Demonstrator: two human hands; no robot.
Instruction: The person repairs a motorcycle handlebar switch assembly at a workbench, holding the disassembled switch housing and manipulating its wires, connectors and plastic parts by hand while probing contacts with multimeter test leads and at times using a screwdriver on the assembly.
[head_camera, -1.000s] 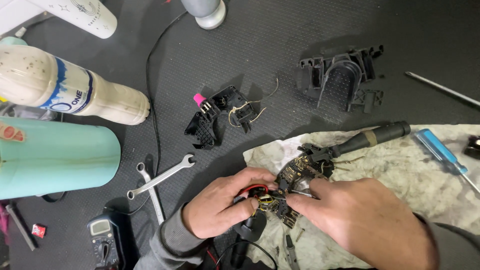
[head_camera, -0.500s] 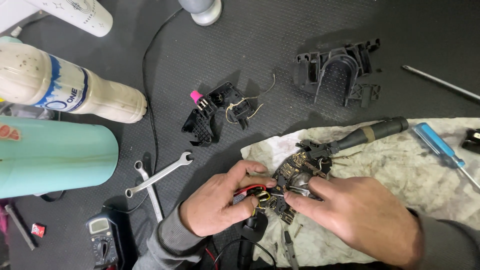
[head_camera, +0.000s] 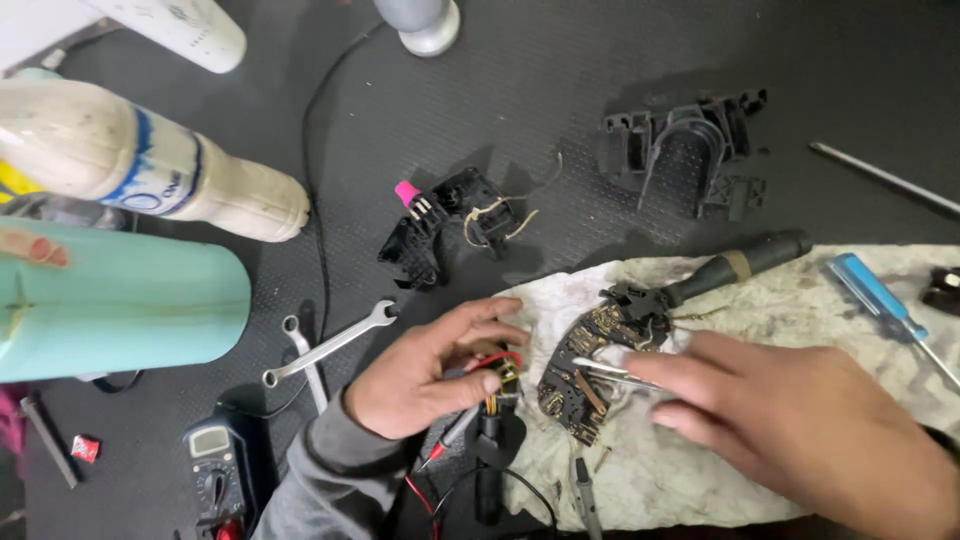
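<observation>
The left hand (head_camera: 425, 375) pinches a small plug with red wires (head_camera: 500, 372). The right hand (head_camera: 810, 430) holds thin metal tweezers (head_camera: 610, 370) over the dark circuit board (head_camera: 585, 375) lying on the dirty rag (head_camera: 760, 300).

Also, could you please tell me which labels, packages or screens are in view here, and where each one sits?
Bottle label: white band with blue edging, on the plastic bottle lying upper left.
Multimeter screen: small grey rectangle, bottom left, beside the left hand.
Small red packet: on the mat, far bottom left.
</observation>
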